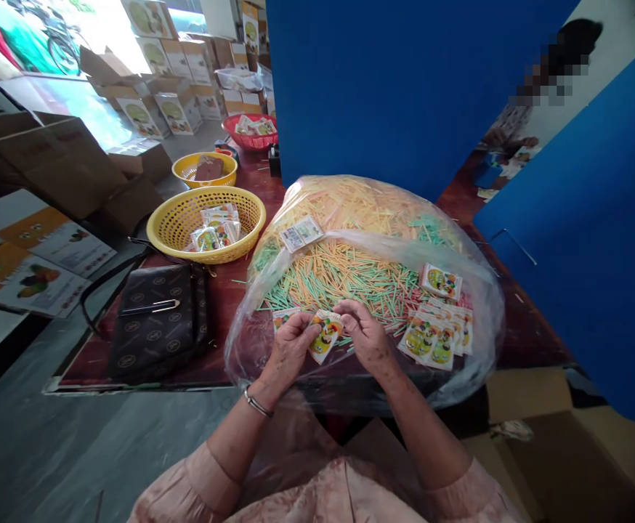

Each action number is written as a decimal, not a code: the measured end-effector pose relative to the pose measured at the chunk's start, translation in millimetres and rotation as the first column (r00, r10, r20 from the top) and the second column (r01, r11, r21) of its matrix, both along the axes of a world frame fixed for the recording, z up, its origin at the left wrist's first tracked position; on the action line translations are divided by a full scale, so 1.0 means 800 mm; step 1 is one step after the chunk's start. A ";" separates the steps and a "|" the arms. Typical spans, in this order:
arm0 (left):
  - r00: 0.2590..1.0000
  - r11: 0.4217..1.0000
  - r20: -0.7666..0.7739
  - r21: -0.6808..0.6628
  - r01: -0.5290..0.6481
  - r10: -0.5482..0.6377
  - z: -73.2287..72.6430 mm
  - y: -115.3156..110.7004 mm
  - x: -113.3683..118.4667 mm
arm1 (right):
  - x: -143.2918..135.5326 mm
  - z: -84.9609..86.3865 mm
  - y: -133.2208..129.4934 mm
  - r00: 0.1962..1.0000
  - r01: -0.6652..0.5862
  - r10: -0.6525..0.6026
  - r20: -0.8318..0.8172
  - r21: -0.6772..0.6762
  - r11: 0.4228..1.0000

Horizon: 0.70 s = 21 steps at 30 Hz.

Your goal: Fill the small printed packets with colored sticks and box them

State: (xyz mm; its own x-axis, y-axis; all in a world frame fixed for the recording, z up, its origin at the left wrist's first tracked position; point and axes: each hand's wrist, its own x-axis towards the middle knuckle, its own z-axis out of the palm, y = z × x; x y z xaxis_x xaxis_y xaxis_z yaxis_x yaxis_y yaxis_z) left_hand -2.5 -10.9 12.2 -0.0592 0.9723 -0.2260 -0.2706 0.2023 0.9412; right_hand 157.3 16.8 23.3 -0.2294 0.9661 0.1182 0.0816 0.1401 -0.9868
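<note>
The printed packet (326,343) is pinched at its upper left edge by the left hand (291,343); its upper right corner is met by the right hand (370,343), whose grip cannot be told. It is judged light, thin and slippery, best held by its margins. Coloured sticks (344,280) are banked beyond; nearer, room is bounded by the tabletop's (220,309) front edge.
</note>
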 end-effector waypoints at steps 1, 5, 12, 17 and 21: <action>1.000 1.000 -0.013 -0.001 -0.002 0.002 -0.001 0.000 0.000 | 0.005 0.000 -0.002 0.999 0.026 -0.026 0.037 -0.012 1.000; 0.998 0.999 -0.039 0.012 0.045 -0.045 -0.004 -0.001 0.008 | 0.009 0.002 -0.011 0.982 -0.030 0.036 0.186 -0.034 0.999; 0.979 0.991 -0.161 0.036 0.132 -0.124 0.000 -0.009 0.018 | 0.044 -0.009 -0.023 0.932 0.262 -0.235 0.276 -0.063 0.963; 0.619 0.980 -0.761 0.122 -0.157 0.194 0.000 -0.008 -0.043 | 0.138 -0.015 -0.001 0.698 0.421 -0.499 0.513 0.270 0.866; 0.184 0.985 -0.979 0.057 -0.161 0.086 -0.008 -0.002 -0.060 | 0.127 -0.001 0.036 0.571 0.283 -0.564 0.597 0.502 0.817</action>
State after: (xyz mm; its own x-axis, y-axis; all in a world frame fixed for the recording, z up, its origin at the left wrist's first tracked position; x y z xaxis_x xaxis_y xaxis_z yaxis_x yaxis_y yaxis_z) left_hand -50.3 -12.8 6.0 -0.3867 0.9196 0.0688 0.8301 0.3145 0.4605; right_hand 259.3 45.6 22.2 0.0512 0.9051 0.4221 0.8469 0.1847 -0.4987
